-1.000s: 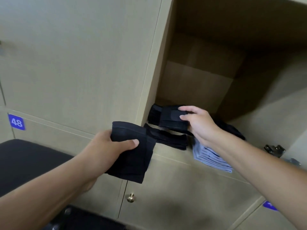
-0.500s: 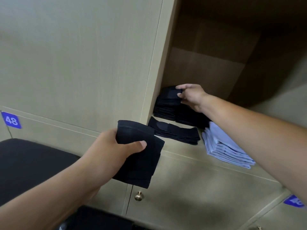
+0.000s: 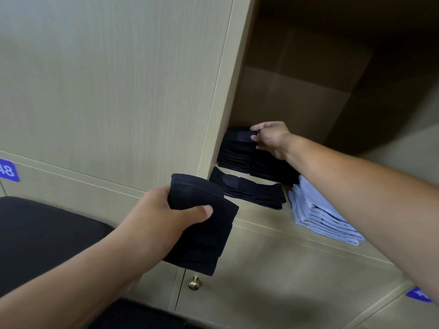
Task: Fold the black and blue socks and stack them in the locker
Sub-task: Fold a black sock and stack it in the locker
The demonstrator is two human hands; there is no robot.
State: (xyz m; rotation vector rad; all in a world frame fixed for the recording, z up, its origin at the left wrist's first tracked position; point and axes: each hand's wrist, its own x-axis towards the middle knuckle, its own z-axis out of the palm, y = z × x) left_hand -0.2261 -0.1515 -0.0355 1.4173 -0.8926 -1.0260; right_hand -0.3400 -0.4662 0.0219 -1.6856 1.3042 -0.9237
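Gripping folded black socks (image 3: pixel 202 224) in left hand (image 3: pixel 166 214), thumb on top, outside the locker (image 3: pixel 273 222) lip. Right hand (image 3: pixel 270 138) pinching top of rear black stack (image 3: pixel 235 153); blue stack (image 3: pixel 318 210) at front edge, open room above.

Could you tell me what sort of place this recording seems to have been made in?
Probably a locker or changing room. The wall is a bank of pale wooden locker doors with a blue number tag reading 48 and a brass knob, and one open locker holds stacked black socks and folded blue socks.

Folded black socks (image 3: pixel 237 150) and blue socks (image 3: pixel 318 210) stacked in locker (image 3: pixel 261 214)
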